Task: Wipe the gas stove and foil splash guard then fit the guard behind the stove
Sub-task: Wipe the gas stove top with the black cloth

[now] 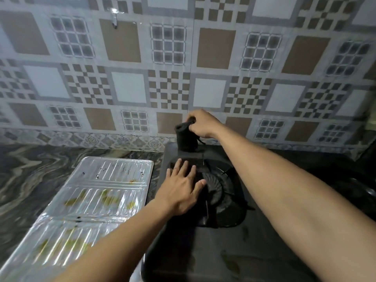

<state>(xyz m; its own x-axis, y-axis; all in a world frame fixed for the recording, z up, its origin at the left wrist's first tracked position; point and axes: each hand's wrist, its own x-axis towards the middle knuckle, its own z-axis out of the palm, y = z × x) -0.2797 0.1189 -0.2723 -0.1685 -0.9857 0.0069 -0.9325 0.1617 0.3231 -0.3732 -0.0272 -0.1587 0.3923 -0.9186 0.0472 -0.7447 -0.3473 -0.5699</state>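
Note:
The black gas stove [219,249] fills the lower middle, with its round burner grate [221,190] near the centre. My left hand [183,188] lies flat with fingers spread on the stove's top left, beside the burner. My right hand [203,124] is up at the stove's back edge, pinching a dark cloth [186,138] that hangs down and touches the stove. The foil splash guard [87,204] lies flat on the counter left of the stove, shiny, ribbed and smeared with yellowish stains.
A patterned tiled wall [130,86] rises right behind the stove. The marbled dark counter [30,176] stretches to the left. A hook [114,19] is fixed on the wall above. Something dark and rounded [356,192] sits at the right edge.

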